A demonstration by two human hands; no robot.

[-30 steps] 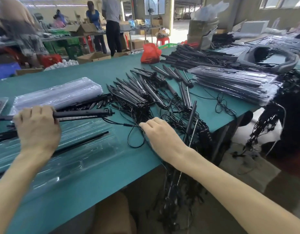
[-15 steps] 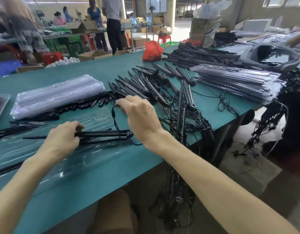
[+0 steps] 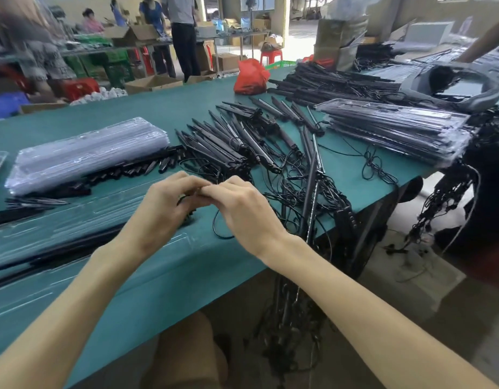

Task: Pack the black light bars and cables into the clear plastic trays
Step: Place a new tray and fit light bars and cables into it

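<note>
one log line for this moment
step: cable handling over tray's right end | left hand: pinches cable | right hand: pinches cable | light bar: lying in tray

Left hand and right hand together on black cable over clear tray; light bars beyond

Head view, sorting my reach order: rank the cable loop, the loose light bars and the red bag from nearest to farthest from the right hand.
1. Cable loop, right at the right hand, hanging from its fingers on the near side.
2. Loose light bars, fanned out beyond the hand.
3. Red bag, farthest back, behind the bars.
</note>
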